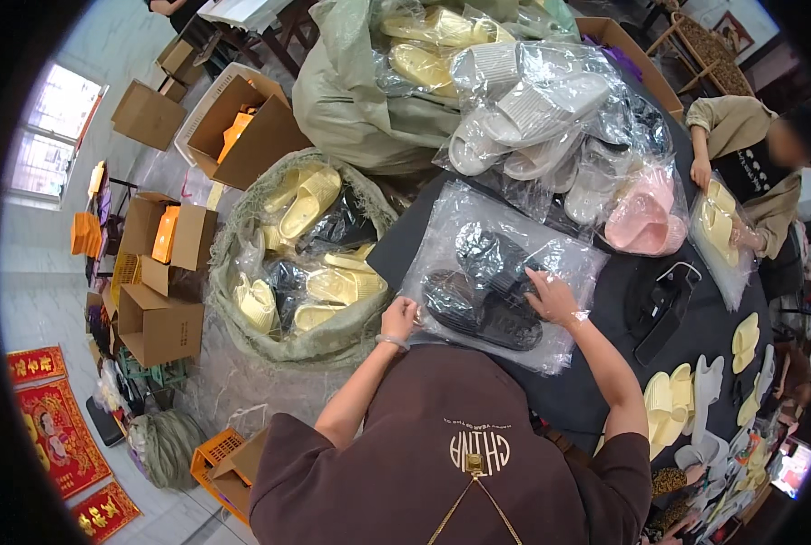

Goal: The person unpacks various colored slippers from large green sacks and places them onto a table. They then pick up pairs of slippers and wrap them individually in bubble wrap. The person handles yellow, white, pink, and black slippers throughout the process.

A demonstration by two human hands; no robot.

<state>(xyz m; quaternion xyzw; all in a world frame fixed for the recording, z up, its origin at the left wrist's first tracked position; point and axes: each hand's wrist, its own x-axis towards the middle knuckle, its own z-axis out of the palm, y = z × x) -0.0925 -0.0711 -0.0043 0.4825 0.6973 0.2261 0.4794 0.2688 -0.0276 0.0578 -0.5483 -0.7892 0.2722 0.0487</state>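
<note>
On the dark table in front of me lies a clear plastic bag [428, 263] with a pair of black slippers [492, 304] in it. My left hand [400, 320] is closed at the bag's near left edge, gripping the plastic. With fingers stretched apart, my right hand [553, 298] rests on the right side of the bag, over the black slippers. To the right, a loose black slipper [667, 313] lies on the tabletop. Beyond the bag are piled bagged white slippers [533, 104] and pink slippers [646, 218].
At left stands a green woven sack [233, 318] of bagged yellow and black slippers; a larger sack [342, 113] is behind it. Cardboard boxes [160, 322] line the far left. Across the table, a person [746, 173] holds bagged yellow slippers [716, 218]. Loose yellow slippers [664, 409] lie at right.
</note>
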